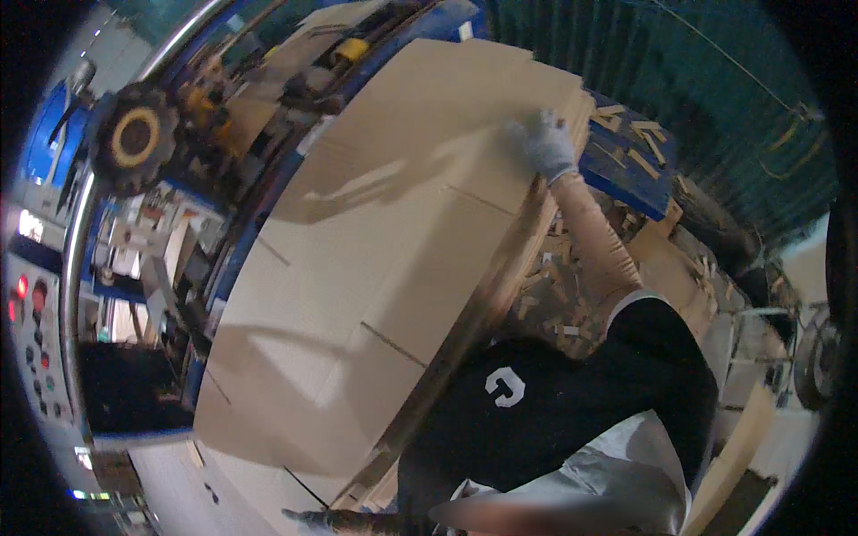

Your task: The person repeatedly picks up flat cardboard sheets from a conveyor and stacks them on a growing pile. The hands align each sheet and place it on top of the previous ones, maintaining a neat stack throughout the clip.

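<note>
Cardboard (357,268) could skew if the right hand (547,148) atop it pushes unevenly; whether that or the left hand (310,517) grips is unclear.

From where I stand, a dark-green, vertically ribbed wall (617,45) bounds the far side. Tan cardboard offcuts (559,290) litter the dark-grey floor (547,323). At left, a light-grey rectangular control panel (37,348) carries lit red indicators (22,286).

My view is dim overall. Hard shadows cross the brighter cardboard (357,268); red lamps (22,286) glow at left. Fisheye curvature bends edges; corners black out.
</note>
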The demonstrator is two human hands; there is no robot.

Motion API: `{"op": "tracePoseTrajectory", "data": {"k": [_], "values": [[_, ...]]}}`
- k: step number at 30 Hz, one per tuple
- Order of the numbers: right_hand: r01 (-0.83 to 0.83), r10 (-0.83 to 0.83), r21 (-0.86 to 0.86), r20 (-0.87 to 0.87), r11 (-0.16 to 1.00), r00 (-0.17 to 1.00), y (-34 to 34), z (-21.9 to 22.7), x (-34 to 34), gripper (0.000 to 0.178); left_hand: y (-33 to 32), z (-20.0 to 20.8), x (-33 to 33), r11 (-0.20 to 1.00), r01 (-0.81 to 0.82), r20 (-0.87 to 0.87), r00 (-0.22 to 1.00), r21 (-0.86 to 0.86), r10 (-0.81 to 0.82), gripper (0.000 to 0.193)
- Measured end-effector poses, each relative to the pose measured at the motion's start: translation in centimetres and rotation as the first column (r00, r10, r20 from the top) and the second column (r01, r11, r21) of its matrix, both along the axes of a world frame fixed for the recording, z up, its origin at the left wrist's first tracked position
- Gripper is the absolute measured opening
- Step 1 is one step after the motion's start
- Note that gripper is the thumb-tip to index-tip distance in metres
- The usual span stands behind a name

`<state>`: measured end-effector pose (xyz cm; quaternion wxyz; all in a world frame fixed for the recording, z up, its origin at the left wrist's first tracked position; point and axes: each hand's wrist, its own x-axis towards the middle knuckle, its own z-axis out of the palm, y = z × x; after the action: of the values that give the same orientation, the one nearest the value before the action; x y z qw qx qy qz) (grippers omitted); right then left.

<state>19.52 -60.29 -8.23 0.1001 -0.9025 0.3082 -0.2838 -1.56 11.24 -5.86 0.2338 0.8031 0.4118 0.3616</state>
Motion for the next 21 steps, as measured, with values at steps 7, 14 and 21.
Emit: {"op": "tracePoseTrajectory", "data": {"k": [7, 14, 21], "values": [[-0.208, 0.102, 0.316, 0.322, 0.926, 0.941, -1.0, 2.6, 0.4, 0.062, 0.2, 8.7, -3.2, 0.996, 0.074, 0.497, 0.867, -0.039, -0.045, 0.055], [-0.699, -0.149, 0.527, 0.836, 0.484, 0.527, 0.0, 8.5, 2.0, 0.046, 7.5, 11.0, 0.1, 0.713, 0.575, 0.798, 0.601, -0.401, -0.036, 0.048], [-0.553, 0.424, 0.18, 0.467, 0.813, 0.776, 10.2, 13.6, -12.2, 0.04, -1.3, 6.4, -4.1, 0.82, 0.54, 0.458, 0.787, -0.188, -0.413, 0.033]]}}
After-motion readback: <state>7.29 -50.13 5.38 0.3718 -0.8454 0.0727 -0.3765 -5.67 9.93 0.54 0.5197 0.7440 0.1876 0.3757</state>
